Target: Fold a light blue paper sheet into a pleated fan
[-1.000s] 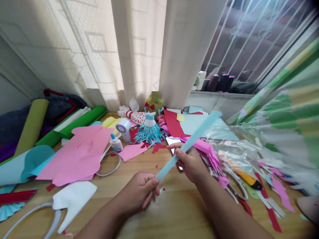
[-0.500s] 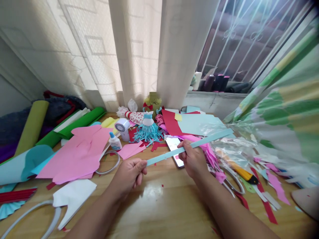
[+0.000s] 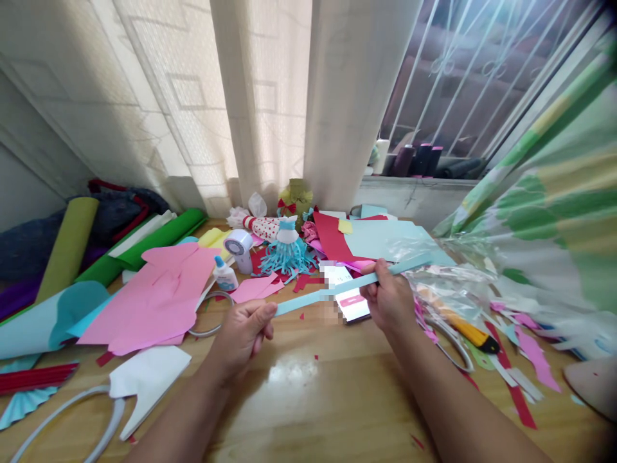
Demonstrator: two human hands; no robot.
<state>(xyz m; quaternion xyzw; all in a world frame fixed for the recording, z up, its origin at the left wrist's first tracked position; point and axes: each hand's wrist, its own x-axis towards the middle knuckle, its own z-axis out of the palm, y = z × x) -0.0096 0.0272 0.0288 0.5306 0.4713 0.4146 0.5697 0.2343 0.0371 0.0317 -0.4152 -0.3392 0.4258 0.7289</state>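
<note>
A long light-blue paper strip (image 3: 308, 297) is stretched almost level above the wooden table (image 3: 308, 399). My left hand (image 3: 243, 334) pinches its near end with fingers closed. My right hand (image 3: 393, 299) grips the strip further along, and the far end sticks out past it to the right. A phone (image 3: 351, 302) with a lit screen lies on the table just under the strip, between my hands. A small doll with a fringed blue paper skirt (image 3: 288, 251) stands behind it.
Pink paper sheets (image 3: 154, 296), a glue bottle (image 3: 224, 275), a white tape dispenser (image 3: 238, 247) and green rolls (image 3: 159, 238) fill the left. Scissors (image 3: 448, 344), a yellow cutter (image 3: 470, 334), plastic wrap and paper scraps lie right. A white headband (image 3: 67, 411) sits front left. Curtains hang behind.
The strip has swung down from a steep slant to nearly level. My hands have moved apart, the left slightly up and left, the right further along the strip to the right.
</note>
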